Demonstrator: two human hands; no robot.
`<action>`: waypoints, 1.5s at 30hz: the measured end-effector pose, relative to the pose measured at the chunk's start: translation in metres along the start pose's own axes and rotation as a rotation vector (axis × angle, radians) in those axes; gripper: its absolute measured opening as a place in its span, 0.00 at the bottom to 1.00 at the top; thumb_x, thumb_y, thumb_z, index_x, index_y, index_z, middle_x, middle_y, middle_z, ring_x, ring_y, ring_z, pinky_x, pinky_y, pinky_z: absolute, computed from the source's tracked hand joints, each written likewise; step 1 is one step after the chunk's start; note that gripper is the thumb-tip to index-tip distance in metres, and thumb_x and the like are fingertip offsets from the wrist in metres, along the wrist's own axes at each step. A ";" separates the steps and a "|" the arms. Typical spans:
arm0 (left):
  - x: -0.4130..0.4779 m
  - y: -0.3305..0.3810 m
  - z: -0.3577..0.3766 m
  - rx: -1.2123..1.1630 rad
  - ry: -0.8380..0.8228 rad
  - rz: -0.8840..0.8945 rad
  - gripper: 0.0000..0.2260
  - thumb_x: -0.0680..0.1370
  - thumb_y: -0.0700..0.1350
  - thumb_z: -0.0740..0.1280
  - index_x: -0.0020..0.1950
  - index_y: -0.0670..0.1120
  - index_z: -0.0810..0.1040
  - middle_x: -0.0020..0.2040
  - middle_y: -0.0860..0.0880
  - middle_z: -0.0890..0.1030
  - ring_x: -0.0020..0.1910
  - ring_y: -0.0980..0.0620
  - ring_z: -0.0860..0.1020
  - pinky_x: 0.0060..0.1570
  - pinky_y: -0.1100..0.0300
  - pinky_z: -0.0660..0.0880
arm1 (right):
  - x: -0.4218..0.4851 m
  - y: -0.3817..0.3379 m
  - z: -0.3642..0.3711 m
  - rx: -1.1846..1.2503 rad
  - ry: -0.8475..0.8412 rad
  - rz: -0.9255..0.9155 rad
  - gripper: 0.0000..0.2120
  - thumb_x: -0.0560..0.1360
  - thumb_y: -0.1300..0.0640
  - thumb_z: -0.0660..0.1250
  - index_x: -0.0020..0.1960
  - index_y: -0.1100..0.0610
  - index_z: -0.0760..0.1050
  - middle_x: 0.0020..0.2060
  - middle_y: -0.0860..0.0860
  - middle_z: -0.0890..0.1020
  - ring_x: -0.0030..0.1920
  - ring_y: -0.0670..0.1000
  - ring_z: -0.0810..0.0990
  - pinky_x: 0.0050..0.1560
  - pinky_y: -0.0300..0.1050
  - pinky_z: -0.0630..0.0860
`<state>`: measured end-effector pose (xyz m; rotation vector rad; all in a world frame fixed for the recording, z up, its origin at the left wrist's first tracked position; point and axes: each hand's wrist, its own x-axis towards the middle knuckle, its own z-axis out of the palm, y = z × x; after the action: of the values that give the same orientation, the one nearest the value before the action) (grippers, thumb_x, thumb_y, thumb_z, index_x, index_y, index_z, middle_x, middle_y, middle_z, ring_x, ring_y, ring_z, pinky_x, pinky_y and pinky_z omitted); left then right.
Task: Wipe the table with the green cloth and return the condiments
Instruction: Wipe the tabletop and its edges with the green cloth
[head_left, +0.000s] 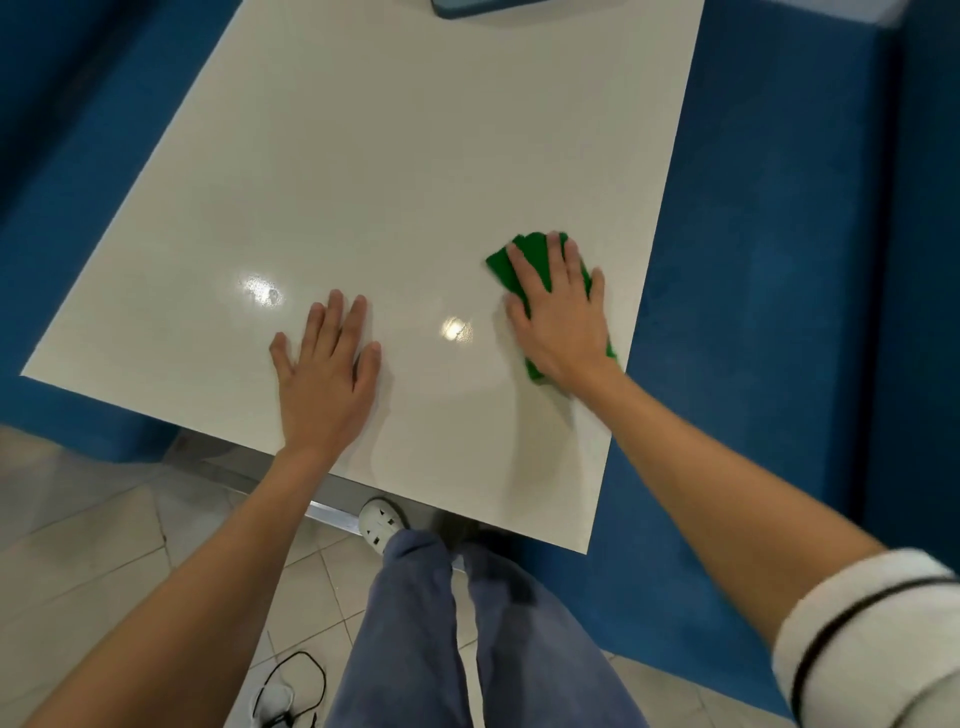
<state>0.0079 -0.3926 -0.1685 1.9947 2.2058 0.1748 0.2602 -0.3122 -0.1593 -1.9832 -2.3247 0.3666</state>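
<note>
A folded green cloth (506, 262) lies on the glossy cream table (363, 156) near its right edge. My right hand (563, 317) presses flat on top of the cloth, fingers spread, covering most of it. Flat on the bare tabletop near the front edge rests my left hand (324, 376), fingers apart, holding nothing. No condiments show in this view.
Blue bench seats (753, 260) run along both sides of the table. A dark blue-grey object (467, 6) pokes in at the table's far edge. Below the front edge are a metal table base (332, 512), tiled floor, my legs and a black cable (301, 686).
</note>
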 end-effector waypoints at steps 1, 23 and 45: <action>0.000 0.000 0.000 0.005 0.001 -0.002 0.24 0.82 0.55 0.47 0.78 0.53 0.55 0.79 0.50 0.56 0.77 0.50 0.54 0.70 0.41 0.50 | -0.015 -0.014 0.005 0.013 0.006 0.004 0.26 0.80 0.45 0.48 0.77 0.45 0.52 0.77 0.57 0.53 0.77 0.57 0.49 0.72 0.60 0.50; -0.022 -0.077 -0.025 -0.150 0.085 -0.326 0.24 0.84 0.51 0.50 0.79 0.49 0.52 0.80 0.49 0.50 0.78 0.51 0.50 0.72 0.42 0.42 | 0.041 -0.045 0.003 0.030 -0.026 -0.074 0.23 0.82 0.45 0.45 0.77 0.42 0.51 0.78 0.55 0.49 0.77 0.55 0.46 0.72 0.60 0.43; 0.004 -0.151 -0.050 -0.122 0.083 -0.355 0.22 0.84 0.47 0.52 0.78 0.46 0.58 0.78 0.47 0.58 0.77 0.49 0.55 0.72 0.40 0.48 | 0.084 -0.126 0.017 -0.013 -0.023 -0.144 0.25 0.80 0.44 0.47 0.77 0.43 0.51 0.77 0.54 0.51 0.77 0.54 0.47 0.73 0.60 0.44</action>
<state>-0.1501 -0.4032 -0.1490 1.5295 2.4892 0.3404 0.1209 -0.2507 -0.1569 -1.8114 -2.4720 0.3679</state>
